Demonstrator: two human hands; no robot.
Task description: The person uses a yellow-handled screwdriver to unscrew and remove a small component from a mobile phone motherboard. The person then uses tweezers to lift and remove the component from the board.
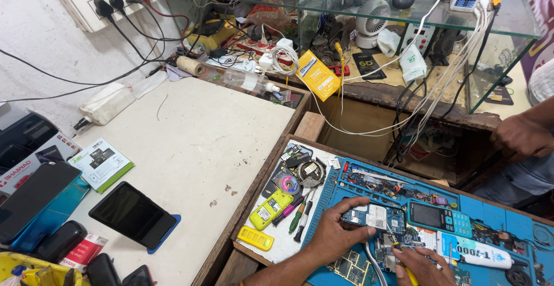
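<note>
A: Bare blue-green phone circuit board with a silver metal shield [369, 217] — where does it sit?

B: On the blue silicone repair mat [496, 211] at the near right of the worktop [190, 142], pinned under the left hand [337, 234]. The fingers [353, 204] curl over its top edge and clamp it down, likely so it cannot slide while it is worked on.

A: And the right hand [421, 266]?

B: Just below the board, fingers closed together on a yellow-handled tool [411, 274] whose tip points up at the board's lower edge. The low grip looks suited to fine control.

A: What lies around it?

B: A teal keypad phone with a dark screen [440, 217] lies just right of the board, and a white glue tube with a black cap [482, 255] below that. To the left, on a white sheet, sit a yellow-green phone battery [271, 208] and some screwdrivers [301, 212], near enough to reach. A black smartphone [133, 214] rests face up well apart on the pale part of the worktop.

A: Anyone else?

B: Another person's hand [522, 136] rests at the far right edge, under the glass counter [502, 29].
</note>
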